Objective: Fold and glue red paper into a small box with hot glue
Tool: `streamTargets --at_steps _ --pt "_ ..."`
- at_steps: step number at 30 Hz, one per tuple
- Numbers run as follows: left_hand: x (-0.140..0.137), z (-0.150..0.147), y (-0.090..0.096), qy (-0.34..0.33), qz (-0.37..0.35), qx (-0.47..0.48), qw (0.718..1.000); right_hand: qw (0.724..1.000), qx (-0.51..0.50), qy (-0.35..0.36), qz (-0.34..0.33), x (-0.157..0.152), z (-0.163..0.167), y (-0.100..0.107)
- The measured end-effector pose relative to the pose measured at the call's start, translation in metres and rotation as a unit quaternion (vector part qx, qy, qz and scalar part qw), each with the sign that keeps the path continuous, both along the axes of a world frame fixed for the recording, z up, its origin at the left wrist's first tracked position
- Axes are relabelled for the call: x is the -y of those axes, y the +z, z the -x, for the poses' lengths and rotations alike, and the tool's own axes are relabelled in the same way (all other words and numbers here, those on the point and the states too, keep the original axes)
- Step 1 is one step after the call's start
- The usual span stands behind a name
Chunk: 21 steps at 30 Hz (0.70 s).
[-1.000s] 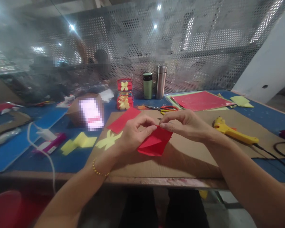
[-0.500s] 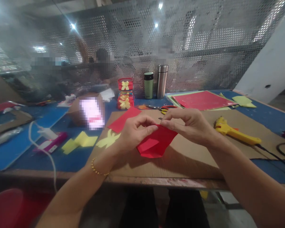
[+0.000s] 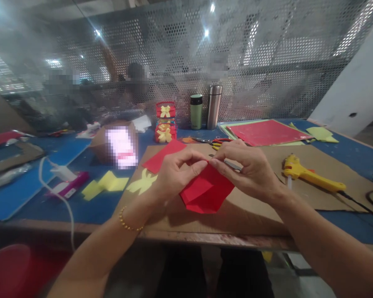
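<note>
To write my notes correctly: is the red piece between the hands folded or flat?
Folded: the red piece shows creased, angled panels.

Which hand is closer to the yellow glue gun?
Right. The right hand is left of the yellow glue gun, not touching it, while the left hand is farther left; both pinch the red piece.

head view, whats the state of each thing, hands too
Left hand: pinching the red piece
Right hand: pinching it too, fingertips close to the left's
Red piece: folded, held at its top edge
Red strip: lying flat
Glue gun: resting on cardboard, unheld; hot or cold can't be told
Green tumbler: upright, lid on
Steel flask: upright, capped
Scissors: partly hidden, can't tell if open
</note>
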<state>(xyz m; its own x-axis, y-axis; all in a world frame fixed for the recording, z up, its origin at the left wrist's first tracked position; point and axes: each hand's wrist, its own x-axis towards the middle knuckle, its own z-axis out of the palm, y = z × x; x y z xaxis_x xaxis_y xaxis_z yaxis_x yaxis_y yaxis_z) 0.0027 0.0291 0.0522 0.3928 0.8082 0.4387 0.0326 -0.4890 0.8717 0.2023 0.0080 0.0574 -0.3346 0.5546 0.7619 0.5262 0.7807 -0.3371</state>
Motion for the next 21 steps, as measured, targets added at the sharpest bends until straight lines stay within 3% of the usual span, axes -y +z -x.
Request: streamTargets --at_steps 3,7,12,16,21 --pt "0.004 0.002 0.005 -0.015 0.032 0.012 0.999 0.999 -0.014 0.001 0.036 0.003 0.002 0.001" --pt "0.003 0.005 0.013 -0.043 0.079 0.008 0.996 0.989 -0.052 0.032 0.134 0.006 0.004 0.006" --pt "-0.013 0.006 0.004 -0.064 0.176 -0.007 0.982 0.98 -0.032 0.041 0.19 -0.004 0.003 0.002" --pt "-0.029 0.005 -0.008 -0.083 0.271 -0.021 0.959 0.99 0.008 0.016 0.139 -0.017 0.001 -0.011" --pt "-0.039 0.005 -0.015 -0.066 0.294 0.012 0.953 0.998 0.052 -0.029 0.023 -0.026 0.002 -0.022"
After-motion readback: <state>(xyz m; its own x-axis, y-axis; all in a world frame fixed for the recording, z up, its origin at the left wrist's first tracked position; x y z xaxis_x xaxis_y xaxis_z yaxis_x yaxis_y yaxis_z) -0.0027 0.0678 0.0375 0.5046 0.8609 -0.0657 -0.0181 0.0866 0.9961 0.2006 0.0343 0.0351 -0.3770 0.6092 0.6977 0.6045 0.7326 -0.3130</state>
